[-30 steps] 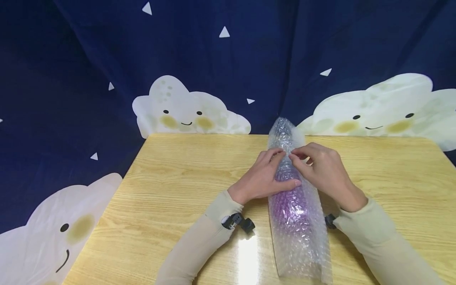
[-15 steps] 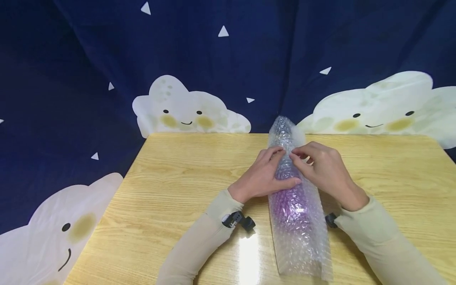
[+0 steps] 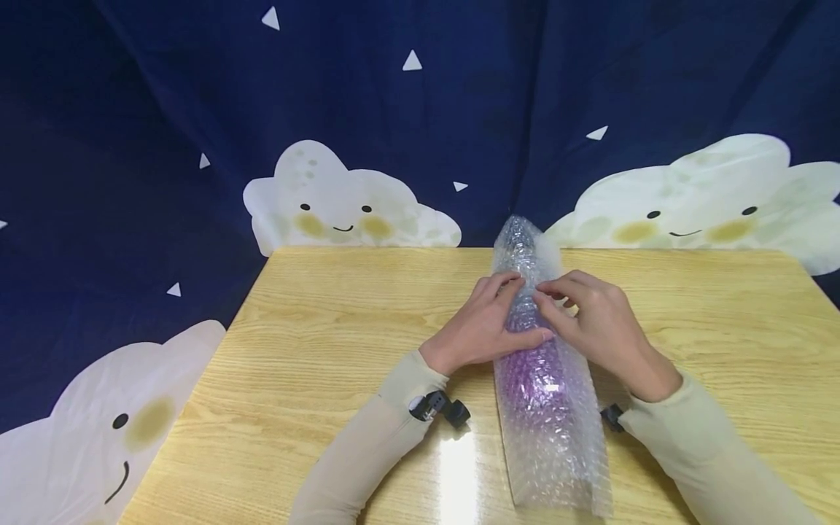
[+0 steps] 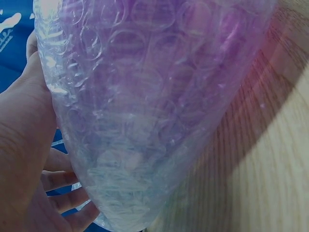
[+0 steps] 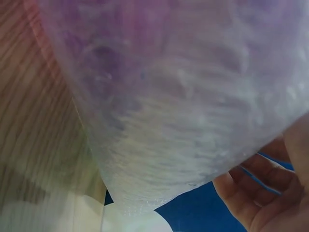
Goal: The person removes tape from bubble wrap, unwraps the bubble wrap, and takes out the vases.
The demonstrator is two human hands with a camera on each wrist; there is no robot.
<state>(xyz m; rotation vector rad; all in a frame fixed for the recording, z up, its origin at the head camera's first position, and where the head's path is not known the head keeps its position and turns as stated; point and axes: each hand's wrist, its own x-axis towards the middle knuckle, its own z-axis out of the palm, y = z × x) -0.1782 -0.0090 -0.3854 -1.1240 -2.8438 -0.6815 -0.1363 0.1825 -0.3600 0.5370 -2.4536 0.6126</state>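
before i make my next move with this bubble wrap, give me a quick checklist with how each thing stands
1. Left hand in contact with the bubble wrap: ok, its thumb lies across it.
2. Right hand has a firm pinch: cannot tell, thumb and forefinger tips are close together at the wrap, but what lies between them is too small to see.
3. Purple area covered: ok, it shows through the wrap.
4. Far end within the table outline: not ok, in the head view it reaches above the far edge.
5. Right wrist camera clear of the wrap: cannot tell, they look very close.
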